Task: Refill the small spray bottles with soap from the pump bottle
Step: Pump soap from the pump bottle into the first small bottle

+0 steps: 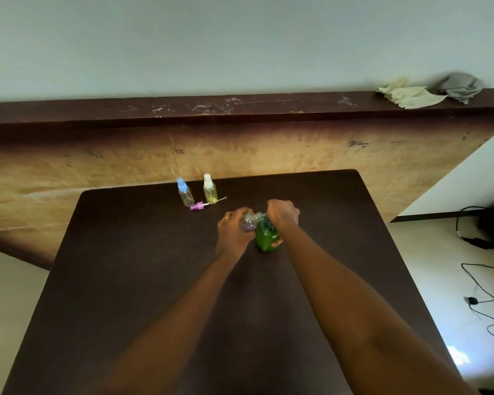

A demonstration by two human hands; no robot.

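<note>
A green pump bottle [264, 238] stands on the dark table [126, 266] near its middle. My right hand [283, 213] is curled over the pump head on top of it. My left hand [234, 229] grips a small clear spray bottle [248, 222] with no cap, tilted with its mouth toward the pump spout. Its purple spray cap [198, 206] with a dip tube lies on the table behind. Two capped small bottles stand at the far edge: one with a blue cap [185, 193] and one with a white cap [210, 189], holding yellowish liquid.
A wooden board [297, 146] leans behind the table, with a dark ledge on top carrying crumpled cloths [428, 91]. Black cables [479, 280] lie on the floor to the right.
</note>
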